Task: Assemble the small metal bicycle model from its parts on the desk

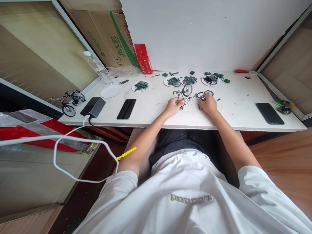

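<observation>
My left hand (173, 108) is closed on a partly built model bicycle (180, 95), its thumb and fingers pinching the black frame. One spoked wheel of this bicycle points up and away from me. A little to the right, my right hand (209, 104) has its fingers drawn together low over the table, among small black bicycle parts (200, 95). What lies between those fingertips is too small to make out. A loose-looking spoked wheel (209, 93) shows just beyond the right hand.
Plates of dark green and black parts, one a white plate (133, 86), line the back. A complete model bicycle (69, 101) stands far left beside a grey power block (93, 107). Phones (126, 109) lie at both sides. A bottle (97, 67) and red box (143, 60) stand behind.
</observation>
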Available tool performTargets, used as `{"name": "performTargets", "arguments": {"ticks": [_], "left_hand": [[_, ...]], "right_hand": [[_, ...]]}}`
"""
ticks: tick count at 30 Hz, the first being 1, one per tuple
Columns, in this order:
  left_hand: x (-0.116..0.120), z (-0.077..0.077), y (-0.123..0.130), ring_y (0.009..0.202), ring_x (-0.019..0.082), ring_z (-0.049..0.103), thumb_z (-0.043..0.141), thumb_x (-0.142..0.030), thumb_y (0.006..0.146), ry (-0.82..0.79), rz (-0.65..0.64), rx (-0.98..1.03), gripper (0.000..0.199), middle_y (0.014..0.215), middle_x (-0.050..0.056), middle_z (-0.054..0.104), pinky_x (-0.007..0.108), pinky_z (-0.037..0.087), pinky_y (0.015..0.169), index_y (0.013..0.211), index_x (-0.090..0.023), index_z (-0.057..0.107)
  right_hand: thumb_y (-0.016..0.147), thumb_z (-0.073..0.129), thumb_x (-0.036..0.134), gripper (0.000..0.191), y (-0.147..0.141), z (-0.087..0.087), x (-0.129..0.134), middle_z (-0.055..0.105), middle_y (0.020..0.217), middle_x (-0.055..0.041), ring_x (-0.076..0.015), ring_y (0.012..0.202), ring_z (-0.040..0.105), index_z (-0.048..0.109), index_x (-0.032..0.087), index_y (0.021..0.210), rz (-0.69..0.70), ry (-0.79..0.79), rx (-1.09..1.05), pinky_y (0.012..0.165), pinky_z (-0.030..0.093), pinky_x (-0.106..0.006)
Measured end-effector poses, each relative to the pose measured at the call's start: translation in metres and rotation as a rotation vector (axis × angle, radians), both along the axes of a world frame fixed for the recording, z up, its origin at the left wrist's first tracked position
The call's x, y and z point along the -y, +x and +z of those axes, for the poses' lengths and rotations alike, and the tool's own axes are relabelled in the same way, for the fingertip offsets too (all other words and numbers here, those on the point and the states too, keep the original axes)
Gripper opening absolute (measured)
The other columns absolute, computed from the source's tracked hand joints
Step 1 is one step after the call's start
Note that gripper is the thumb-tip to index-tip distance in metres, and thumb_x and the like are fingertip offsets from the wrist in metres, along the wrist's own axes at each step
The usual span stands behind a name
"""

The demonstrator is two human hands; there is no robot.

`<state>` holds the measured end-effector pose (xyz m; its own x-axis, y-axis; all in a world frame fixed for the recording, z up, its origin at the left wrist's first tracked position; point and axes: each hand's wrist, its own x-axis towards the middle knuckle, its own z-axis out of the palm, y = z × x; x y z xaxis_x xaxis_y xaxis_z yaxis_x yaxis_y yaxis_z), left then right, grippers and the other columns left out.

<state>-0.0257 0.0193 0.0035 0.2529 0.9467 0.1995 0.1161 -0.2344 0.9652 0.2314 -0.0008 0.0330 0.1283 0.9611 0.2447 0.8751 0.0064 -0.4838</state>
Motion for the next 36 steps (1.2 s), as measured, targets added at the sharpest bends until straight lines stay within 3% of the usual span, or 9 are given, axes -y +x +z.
{"name": "performTargets", "arguments": {"ticks": [7,12,17,22,27,31,36], "left_hand": [[0.008,0.014,0.002,0.071,0.012,0.076,0.087,-0.05,0.094,-0.118,0.03,0.07,0.037,0.104,0.011,0.083,0.022,0.054,0.061,0.097,-0.014,0.076],[0.01,0.019,0.003,0.069,0.011,0.075,0.087,-0.045,0.096,-0.151,0.028,0.094,0.034,0.103,0.011,0.082,0.021,0.053,0.06,0.097,-0.013,0.077],[0.012,0.024,0.001,0.07,0.012,0.078,0.088,-0.047,0.096,-0.223,0.01,0.146,0.035,0.106,0.011,0.084,0.02,0.052,0.061,0.102,-0.013,0.079],[0.013,0.026,0.001,0.071,0.013,0.079,0.088,-0.048,0.095,-0.242,0.016,0.163,0.036,0.105,0.011,0.084,0.021,0.052,0.062,0.103,-0.013,0.079],[0.011,0.026,-0.001,0.074,0.013,0.08,0.089,-0.048,0.093,-0.264,-0.014,0.195,0.037,0.107,0.012,0.085,0.021,0.052,0.063,0.102,-0.014,0.079],[0.006,0.023,-0.005,0.075,0.014,0.081,0.09,-0.047,0.092,-0.286,-0.028,0.226,0.037,0.11,0.013,0.085,0.021,0.051,0.063,0.102,-0.014,0.079],[0.004,0.021,-0.007,0.077,0.014,0.081,0.091,-0.05,0.091,-0.285,-0.049,0.218,0.04,0.109,0.013,0.085,0.021,0.052,0.065,0.103,-0.014,0.08]], "right_hand": [[0.103,0.053,0.035,0.033,-0.002,0.006,0.003,0.077,0.091,-0.0154,-0.0322,0.086,0.068,0.078,0.019,0.116,-0.051,0.015,0.029,0.075,0.049,-0.039],[0.106,0.053,0.027,0.036,0.007,0.004,0.001,0.077,0.107,-0.0207,-0.0394,0.108,0.07,0.077,0.018,0.131,-0.144,0.025,0.124,0.091,0.052,-0.047],[0.105,0.058,0.031,0.028,0.017,-0.003,-0.006,0.074,0.097,-0.0218,-0.0454,0.131,0.06,0.08,0.018,0.117,-0.103,-0.01,0.145,0.096,0.055,-0.053],[0.108,0.054,0.038,0.031,0.01,-0.005,-0.005,0.076,0.099,-0.0208,-0.0444,0.125,0.063,0.078,0.019,0.111,-0.074,0.083,0.124,0.1,0.053,-0.056],[0.104,0.059,0.043,0.033,0.001,-0.003,-0.001,0.076,0.092,-0.0195,-0.0421,0.12,0.065,0.079,0.017,0.105,-0.017,0.057,0.103,0.091,0.055,-0.047],[0.102,0.062,0.039,0.033,0.001,-0.002,0.0,0.079,0.095,-0.0182,-0.0403,0.119,0.067,0.082,0.016,0.112,0.009,0.031,0.086,0.088,0.054,-0.044],[0.1,0.062,0.035,0.037,0.003,-0.002,0.001,0.079,0.092,-0.0156,-0.035,0.101,0.069,0.084,0.015,0.121,0.035,0.009,0.043,0.086,0.053,-0.042]]}}
